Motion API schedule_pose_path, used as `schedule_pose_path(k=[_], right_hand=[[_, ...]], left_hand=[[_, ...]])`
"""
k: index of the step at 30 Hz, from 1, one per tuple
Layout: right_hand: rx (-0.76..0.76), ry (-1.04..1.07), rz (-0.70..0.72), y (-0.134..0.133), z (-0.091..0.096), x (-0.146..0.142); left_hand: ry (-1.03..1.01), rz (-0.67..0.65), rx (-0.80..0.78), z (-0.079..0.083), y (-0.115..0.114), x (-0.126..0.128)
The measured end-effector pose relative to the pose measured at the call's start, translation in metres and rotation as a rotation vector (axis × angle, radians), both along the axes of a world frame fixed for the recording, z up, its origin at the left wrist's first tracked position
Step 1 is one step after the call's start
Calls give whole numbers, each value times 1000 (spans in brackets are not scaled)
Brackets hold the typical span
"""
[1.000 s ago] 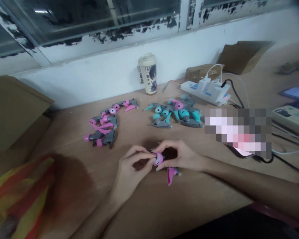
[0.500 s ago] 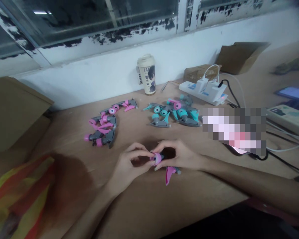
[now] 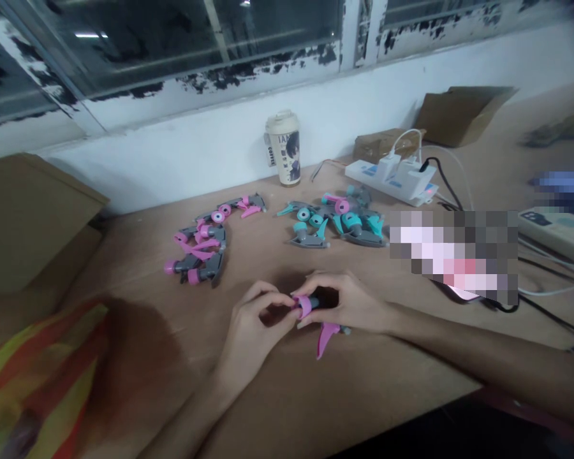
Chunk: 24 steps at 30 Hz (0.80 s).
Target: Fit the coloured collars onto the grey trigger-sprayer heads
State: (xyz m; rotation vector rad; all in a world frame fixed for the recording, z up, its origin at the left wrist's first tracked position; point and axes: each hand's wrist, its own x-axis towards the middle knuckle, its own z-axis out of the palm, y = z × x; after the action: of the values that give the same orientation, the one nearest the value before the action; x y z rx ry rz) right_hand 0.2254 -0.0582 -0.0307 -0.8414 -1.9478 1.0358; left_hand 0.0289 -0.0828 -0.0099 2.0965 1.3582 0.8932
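Note:
A pink and grey trigger sprayer head [image 3: 329, 335] is in my right hand [image 3: 356, 305], its pink collar [image 3: 305, 306] turned toward the left and its pink trigger hanging down. Thumb and fingers of that hand close around the collar end. My left hand [image 3: 253, 325] pinches a small pink piece at the collar's open end; the fingertips hide most of it. Beyond the hands lie several pink and grey sprayer heads [image 3: 203, 248] on the left and several teal and grey ones [image 3: 361, 231] on the right, with a pink one among them.
A lidded coffee cup [image 3: 287, 150] stands by the wall. To its right is a white power strip [image 3: 392, 182] with plugs and cables. A blurred-out phone-like item [image 3: 459, 258] lies right. Cardboard [image 3: 33, 217] and a red-yellow bag [image 3: 43, 376] are on the left.
The collar has turned slightly, so its open end faces more to the left and the grey neck behind it shows more. Both hands keep their grip. The view has shifted a little.

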Motion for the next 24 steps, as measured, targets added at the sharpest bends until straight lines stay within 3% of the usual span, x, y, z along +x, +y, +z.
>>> schedule_pose_path(k=[7, 14, 24], right_hand=[[24, 28, -5, 0, 0, 0], [39, 31, 7, 0, -3, 0], [49, 41, 8, 0, -1, 1]], left_hand=[[-67, 6, -81, -6, -2, 1], [-82, -17, -160, 2, -8, 5], [-60, 69, -24, 1, -10, 8]])
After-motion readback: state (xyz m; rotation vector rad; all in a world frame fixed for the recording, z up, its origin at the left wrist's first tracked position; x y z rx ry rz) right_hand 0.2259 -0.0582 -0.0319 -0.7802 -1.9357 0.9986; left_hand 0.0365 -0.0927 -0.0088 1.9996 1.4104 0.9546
